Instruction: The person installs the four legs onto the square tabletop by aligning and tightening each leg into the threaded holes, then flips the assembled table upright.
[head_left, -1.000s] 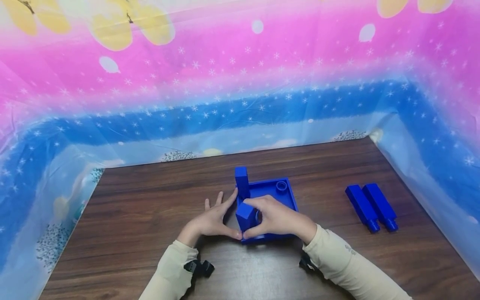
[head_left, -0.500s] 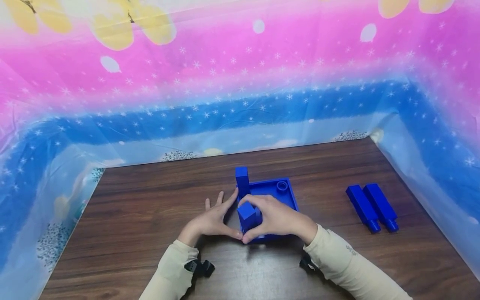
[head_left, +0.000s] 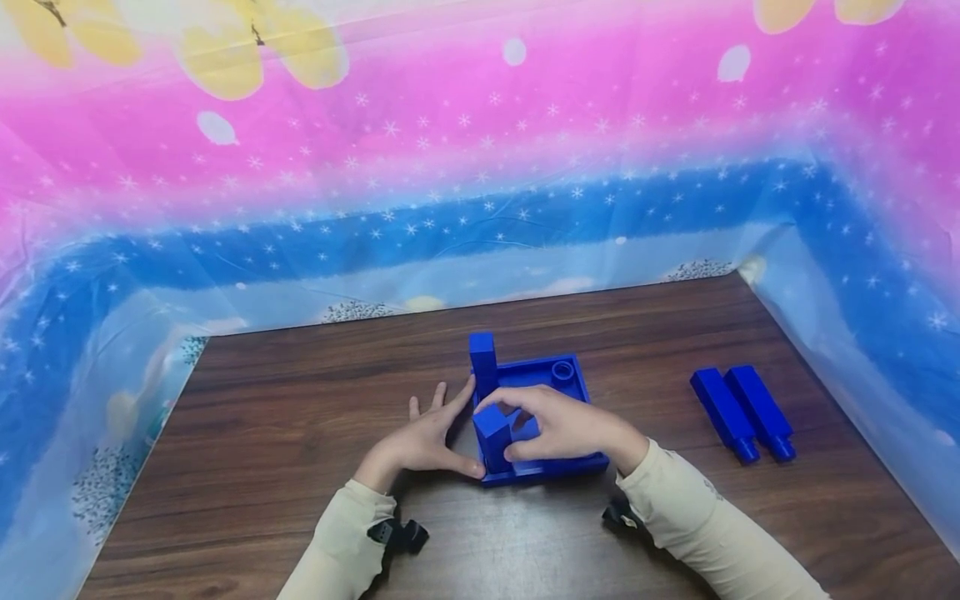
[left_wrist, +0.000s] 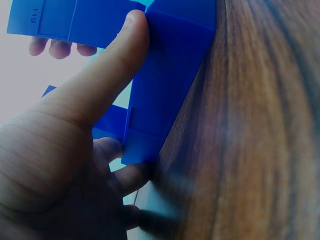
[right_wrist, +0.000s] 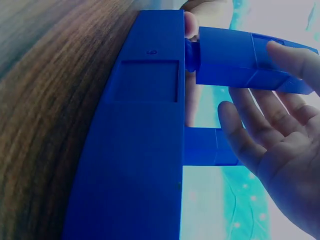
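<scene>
A shallow blue square tray (head_left: 555, 473) lies on the table, with a blue square post (head_left: 482, 360) upright at its far left corner. At the near left corner stands a second blue post (head_left: 493, 442). My right hand (head_left: 576, 427) holds this one between thumb and fingers. The right wrist view shows a short threaded neck (right_wrist: 191, 55) between post and tray. My left hand (head_left: 423, 442) is spread along the tray's left side, its straight thumb touching the near corner and its index finger reaching the far one.
Two more blue posts lie side by side at the right, the left post (head_left: 723, 412) and the right post (head_left: 761, 412), threaded ends towards me. A round socket (head_left: 562, 372) sits in the tray's far right corner. A patterned cloth (head_left: 480, 208) hangs round the table (head_left: 315, 375).
My right thumb has slid from the near corner to the right side of the near post, and the hand has shifted slightly right. My left hand has stayed in place.
</scene>
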